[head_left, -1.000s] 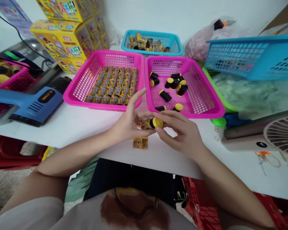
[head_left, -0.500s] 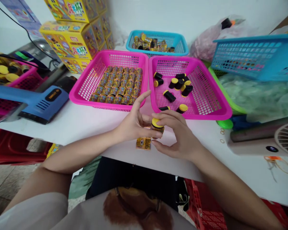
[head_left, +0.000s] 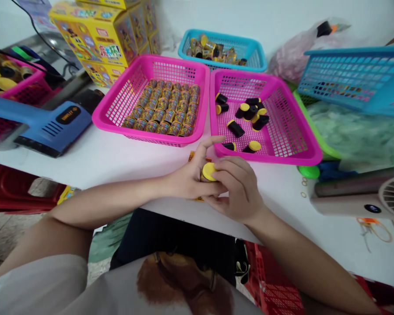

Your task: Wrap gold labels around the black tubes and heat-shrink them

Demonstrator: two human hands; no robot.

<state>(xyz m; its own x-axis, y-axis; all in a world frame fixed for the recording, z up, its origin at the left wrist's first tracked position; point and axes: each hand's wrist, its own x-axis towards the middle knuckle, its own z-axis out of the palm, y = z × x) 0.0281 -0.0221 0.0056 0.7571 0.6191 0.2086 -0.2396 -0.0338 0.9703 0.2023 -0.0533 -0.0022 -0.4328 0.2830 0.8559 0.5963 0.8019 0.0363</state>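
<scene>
Between my hands is a small cylindrical container with a yellow lid [head_left: 209, 172], its lid facing up. My left hand [head_left: 187, 180] is closed around its body, the index finger sticking up and away. My right hand [head_left: 241, 188] closes in from the right, fingertips against the lid's edge and side. Most of the container's body is hidden by fingers. Parts of a yellow printed label [head_left: 192, 155] show on the white table under my hands. Just beyond, black containers with yellow lids [head_left: 236, 128] lie loose in the right pink basket [head_left: 295, 153].
Wrapped containers [head_left: 164, 113] stand in rows in the left pink basket [head_left: 108, 118]. A blue heat gun [head_left: 57, 120] lies at left before stacked yellow boxes [head_left: 101, 39]. A blue basket [head_left: 261, 57] is behind; a fan-like device [head_left: 354, 192] is at right.
The container has shifted slightly left and its lid now faces me more. My right hand has moved left, its fingers closing nearer. The view has shifted a little.
</scene>
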